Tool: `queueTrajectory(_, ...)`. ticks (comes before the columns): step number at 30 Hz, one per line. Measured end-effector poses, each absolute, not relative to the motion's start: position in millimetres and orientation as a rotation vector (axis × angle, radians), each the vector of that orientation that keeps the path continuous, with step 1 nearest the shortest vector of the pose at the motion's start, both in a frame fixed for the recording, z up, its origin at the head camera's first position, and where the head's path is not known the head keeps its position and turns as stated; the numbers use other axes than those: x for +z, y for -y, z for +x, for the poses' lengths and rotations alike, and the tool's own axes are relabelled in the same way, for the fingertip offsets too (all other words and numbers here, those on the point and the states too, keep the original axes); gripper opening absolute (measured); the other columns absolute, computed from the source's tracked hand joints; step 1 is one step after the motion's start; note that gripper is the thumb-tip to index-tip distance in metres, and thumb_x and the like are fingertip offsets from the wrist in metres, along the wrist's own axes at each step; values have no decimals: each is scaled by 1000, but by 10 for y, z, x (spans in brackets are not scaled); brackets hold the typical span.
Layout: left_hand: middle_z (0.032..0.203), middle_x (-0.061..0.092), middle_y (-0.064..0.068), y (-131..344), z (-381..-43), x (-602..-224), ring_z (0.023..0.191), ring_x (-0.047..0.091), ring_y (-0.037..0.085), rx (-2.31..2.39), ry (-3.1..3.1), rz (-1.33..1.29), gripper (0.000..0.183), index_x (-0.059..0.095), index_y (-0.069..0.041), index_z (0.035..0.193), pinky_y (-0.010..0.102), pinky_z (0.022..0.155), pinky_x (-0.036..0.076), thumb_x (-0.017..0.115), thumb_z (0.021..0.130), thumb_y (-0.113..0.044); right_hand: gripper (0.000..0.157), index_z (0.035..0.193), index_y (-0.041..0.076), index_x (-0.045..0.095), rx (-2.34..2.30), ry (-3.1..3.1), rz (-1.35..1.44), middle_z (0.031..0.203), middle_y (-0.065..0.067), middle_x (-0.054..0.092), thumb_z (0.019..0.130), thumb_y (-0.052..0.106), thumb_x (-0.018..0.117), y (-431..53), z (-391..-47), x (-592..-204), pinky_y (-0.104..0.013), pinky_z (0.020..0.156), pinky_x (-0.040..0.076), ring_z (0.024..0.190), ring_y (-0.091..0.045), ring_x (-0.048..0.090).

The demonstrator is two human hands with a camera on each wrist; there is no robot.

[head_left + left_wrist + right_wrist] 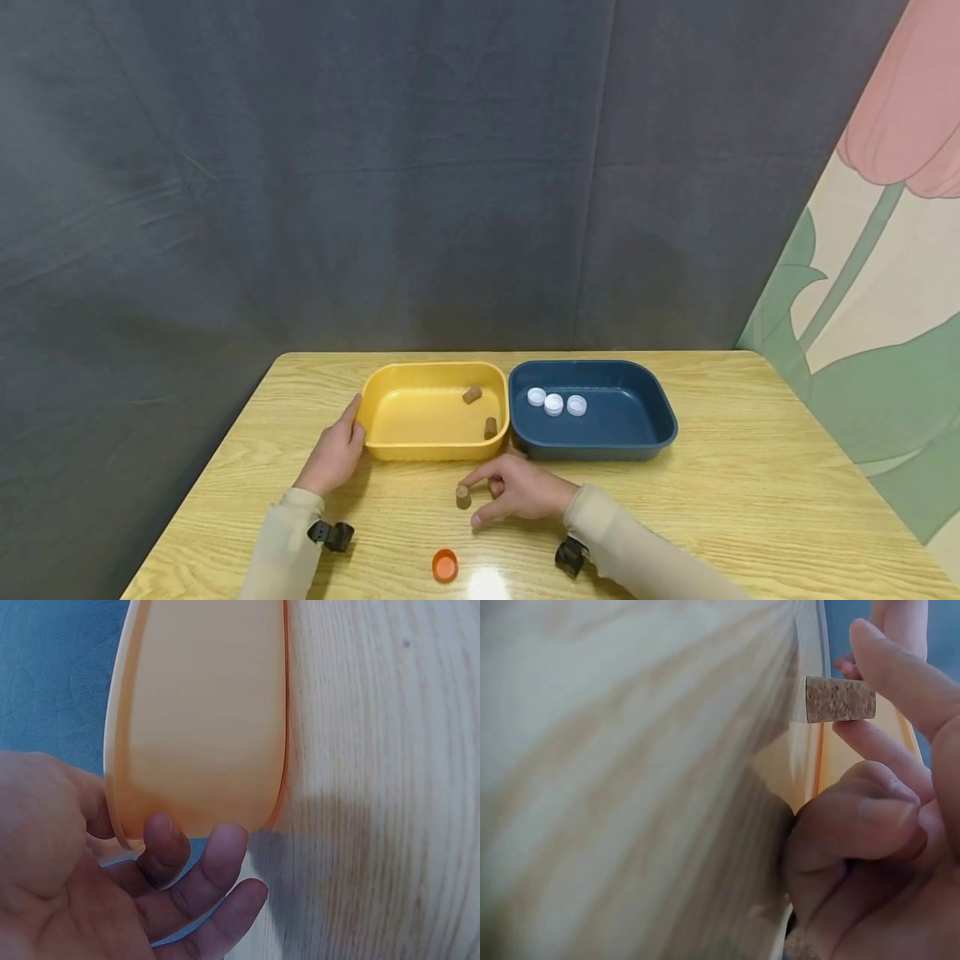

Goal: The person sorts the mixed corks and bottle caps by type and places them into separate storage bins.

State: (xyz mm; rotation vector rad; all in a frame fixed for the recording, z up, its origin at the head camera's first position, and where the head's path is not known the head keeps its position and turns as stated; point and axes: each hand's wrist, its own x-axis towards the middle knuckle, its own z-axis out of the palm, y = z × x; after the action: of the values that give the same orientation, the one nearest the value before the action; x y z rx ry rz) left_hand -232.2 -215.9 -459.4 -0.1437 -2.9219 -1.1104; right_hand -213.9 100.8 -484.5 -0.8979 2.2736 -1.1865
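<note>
My left hand (333,454) grips the left end of a yellow tray (427,452), its fingers around the end wall in the left wrist view. My right hand (521,487) is low over the table, index finger and thumb spread around an upright cork (463,498). The index fingertip is at the cork's edge, the thumb apart from it. In the right wrist view this cork (841,700) stands between those fingers; the other fingers are curled in. Two corks lie in the yellow tray. Behind my right hand a brown piece (516,452) is mostly hidden.
A dark blue tray (645,433) holding three white caps (553,404) adjoins the yellow tray's right side. Near the table's front lies an orange-red cap (445,566). A dark curtain (420,208) hangs behind the wooden table (750,500).
</note>
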Motion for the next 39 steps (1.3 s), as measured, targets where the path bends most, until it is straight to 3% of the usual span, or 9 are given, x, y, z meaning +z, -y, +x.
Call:
queueTrajectory(11,63,45,4,2144,-2304,-4567,48,38,14,-1122,2927,-130,54,16,2,159,27,50,39,29,108,-14,46,124,7,72,-1220,-2262,-868,51,10,33,82,22,84,-898,-2112,-4838,-17,49,28,46,-2,28)
queueTrajectory(39,66,47,4,2161,-2323,-4577,51,40,15,-1127,2935,-143,55,14,2,159,27,52,40,29,108,-14,18,104,3,77,-1286,-2223,-927,56,9,42,87,10,77,-787,-2109,-4863,-14,50,31,49,3,34)
